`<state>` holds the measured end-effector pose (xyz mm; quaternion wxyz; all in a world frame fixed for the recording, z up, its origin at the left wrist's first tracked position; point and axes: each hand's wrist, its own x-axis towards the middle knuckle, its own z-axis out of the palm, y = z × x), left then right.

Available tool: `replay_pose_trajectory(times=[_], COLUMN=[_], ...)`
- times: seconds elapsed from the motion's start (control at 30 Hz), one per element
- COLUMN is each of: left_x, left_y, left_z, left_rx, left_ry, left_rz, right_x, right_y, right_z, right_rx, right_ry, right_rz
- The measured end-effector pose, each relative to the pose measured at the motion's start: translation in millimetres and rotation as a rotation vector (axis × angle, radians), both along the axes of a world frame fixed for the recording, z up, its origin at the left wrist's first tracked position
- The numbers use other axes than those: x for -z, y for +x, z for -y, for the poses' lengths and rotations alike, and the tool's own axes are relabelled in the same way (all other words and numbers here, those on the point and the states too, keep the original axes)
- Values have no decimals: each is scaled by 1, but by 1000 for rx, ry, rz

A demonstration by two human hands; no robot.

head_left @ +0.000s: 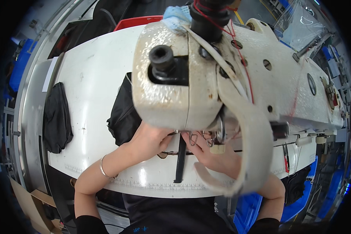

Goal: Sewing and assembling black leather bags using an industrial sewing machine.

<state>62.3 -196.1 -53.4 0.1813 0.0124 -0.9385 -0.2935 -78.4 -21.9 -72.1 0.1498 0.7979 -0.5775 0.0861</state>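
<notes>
A white sewing machine head (pixel 163 101) covers the middle of the view and hides its needle and my fingertips. Just below its left edge is my left hand (pixel 154 138), its fingers curled in closed by the edge of a bunched black fabric piece (pixel 124 117); what they grip is hidden. A narrow black strap (pixel 180 163) runs between my hands toward the table's near edge. To the strap's right lies my right hand (pixel 216 158), partly behind the machine's curved pale lever (pixel 261 152), with the visible fingers stretched out toward the strap.
Another black fabric piece (pixel 58 119) lies at the left of the white table (pixel 93 85). Red-handled snips (pixel 286 160) rest at the right. Blue bins (pixel 247 210) stand below the near right edge, and a cardboard box (pixel 31 206) at lower left. Red thread (pixel 247 74) crosses the machine.
</notes>
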Motion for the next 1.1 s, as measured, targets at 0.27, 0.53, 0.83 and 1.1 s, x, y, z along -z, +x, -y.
replay_pose_trajectory(times=[0.27, 0.53, 0.83, 1.1], left_x=[-65, -12, -29, -84], left_y=[61, 96, 91, 58], left_z=[-75, -96, -87, 26], left_rx=[419, 33, -271, -347], left_ry=[-875, -644, 237, 291], left_rz=[-97, -217, -103, -39], right_x=[-14, -13, -11, -4], right_y=[43, 53, 54, 54], right_z=[-46, -52, -53, -61], right_rx=[-225, -83, -134, -131], right_ry=[-120, -260, -217, -91], right_rz=[239, 350, 379, 307])
